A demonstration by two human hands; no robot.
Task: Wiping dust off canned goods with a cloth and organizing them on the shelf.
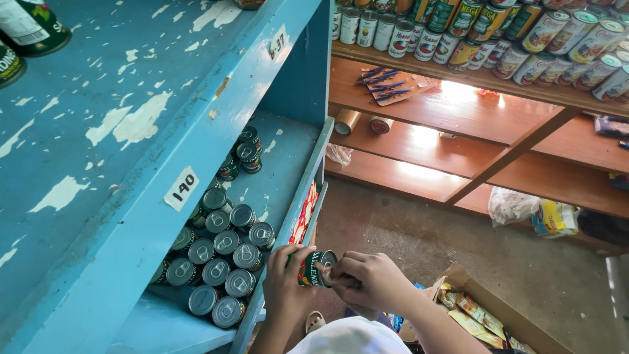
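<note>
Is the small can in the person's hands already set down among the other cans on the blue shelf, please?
No: the small can is held by both the left hand and right hand in front of the blue shelf edge.
</note>
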